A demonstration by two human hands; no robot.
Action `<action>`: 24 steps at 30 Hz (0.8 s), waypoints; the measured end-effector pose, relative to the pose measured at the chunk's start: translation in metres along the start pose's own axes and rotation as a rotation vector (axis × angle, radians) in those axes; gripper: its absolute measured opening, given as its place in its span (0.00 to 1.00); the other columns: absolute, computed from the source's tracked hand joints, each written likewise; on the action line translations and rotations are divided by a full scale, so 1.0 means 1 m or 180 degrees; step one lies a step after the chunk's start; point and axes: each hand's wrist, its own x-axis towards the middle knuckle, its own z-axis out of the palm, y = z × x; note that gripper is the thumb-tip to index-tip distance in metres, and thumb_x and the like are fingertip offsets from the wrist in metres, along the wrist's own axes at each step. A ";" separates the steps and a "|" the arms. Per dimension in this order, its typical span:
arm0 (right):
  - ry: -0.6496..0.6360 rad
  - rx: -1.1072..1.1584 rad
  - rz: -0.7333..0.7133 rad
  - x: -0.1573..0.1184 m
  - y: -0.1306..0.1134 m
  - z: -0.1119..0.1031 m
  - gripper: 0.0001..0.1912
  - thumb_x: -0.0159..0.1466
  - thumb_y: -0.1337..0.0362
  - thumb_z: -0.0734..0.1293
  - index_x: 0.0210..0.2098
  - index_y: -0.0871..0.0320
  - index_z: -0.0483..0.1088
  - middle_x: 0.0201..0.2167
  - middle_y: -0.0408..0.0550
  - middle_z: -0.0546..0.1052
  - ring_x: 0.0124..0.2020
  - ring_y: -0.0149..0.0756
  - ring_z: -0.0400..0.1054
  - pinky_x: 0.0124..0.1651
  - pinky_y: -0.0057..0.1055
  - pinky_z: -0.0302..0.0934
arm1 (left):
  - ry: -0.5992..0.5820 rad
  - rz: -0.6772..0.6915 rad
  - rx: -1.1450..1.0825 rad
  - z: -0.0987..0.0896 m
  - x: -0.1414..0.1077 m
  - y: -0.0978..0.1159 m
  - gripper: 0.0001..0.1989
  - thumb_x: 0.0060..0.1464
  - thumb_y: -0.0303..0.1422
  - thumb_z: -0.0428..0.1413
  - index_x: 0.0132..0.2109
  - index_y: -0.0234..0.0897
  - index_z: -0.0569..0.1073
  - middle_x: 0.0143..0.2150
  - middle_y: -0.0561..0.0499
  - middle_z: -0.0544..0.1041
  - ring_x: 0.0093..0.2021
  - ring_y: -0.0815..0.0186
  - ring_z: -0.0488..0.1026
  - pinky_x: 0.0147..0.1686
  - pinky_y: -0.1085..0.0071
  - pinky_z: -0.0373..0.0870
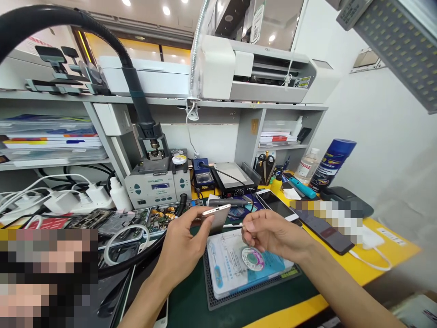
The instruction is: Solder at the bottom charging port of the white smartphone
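Note:
My left hand [186, 239] is closed around a smartphone [218, 216], held up with its charging-port edge towards me. To its right, my right hand [273, 230] has its fingers pinched together; whatever they hold is hidden or too small to name. A thin light rod [234, 225] shows between the phone and the right fingertips, and I cannot tell if it is held. Below the hands, a round spool [252, 258] rests on a white and blue packet [227, 264]. That packet lies on a dark perforated mat [218, 304].
A hot-air rework station [153, 187] stands at the back left, beside a tray of circuit boards [160, 218]. A white phone [276, 204] and a black phone [322, 228] lie on the right. Behind them stand a spray can [332, 164] and a clear bottle [307, 165].

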 end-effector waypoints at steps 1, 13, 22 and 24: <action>-0.0008 0.0088 0.0027 0.000 0.000 0.000 0.11 0.58 0.62 0.77 0.27 0.62 0.76 0.24 0.44 0.77 0.24 0.26 0.67 0.23 0.22 0.55 | 0.0004 0.0021 0.0016 0.000 0.000 0.000 0.08 0.65 0.37 0.56 0.47 0.44 0.78 0.44 0.54 0.84 0.41 0.64 0.81 0.42 0.72 0.74; 0.0158 0.0423 0.0016 -0.009 -0.003 0.001 0.11 0.56 0.65 0.78 0.25 0.61 0.73 0.21 0.42 0.75 0.22 0.26 0.66 0.21 0.20 0.54 | -0.0143 0.0555 0.0085 0.009 -0.006 0.005 0.10 0.66 0.34 0.55 0.49 0.41 0.79 0.44 0.48 0.83 0.42 0.61 0.80 0.40 0.69 0.74; 0.0433 -0.0075 -0.0399 -0.014 -0.010 0.011 0.12 0.58 0.61 0.79 0.28 0.62 0.76 0.24 0.44 0.77 0.22 0.25 0.63 0.24 0.23 0.54 | -0.0169 0.0590 0.0081 0.011 -0.006 0.006 0.10 0.67 0.33 0.55 0.50 0.41 0.79 0.41 0.50 0.82 0.40 0.63 0.78 0.38 0.70 0.72; 0.0598 -0.0480 -0.0602 -0.012 -0.010 0.017 0.11 0.60 0.60 0.77 0.29 0.61 0.77 0.24 0.43 0.77 0.22 0.26 0.63 0.25 0.24 0.56 | -0.0172 0.0577 0.0063 0.010 -0.006 0.007 0.09 0.67 0.33 0.55 0.50 0.41 0.79 0.40 0.50 0.81 0.39 0.64 0.78 0.37 0.70 0.72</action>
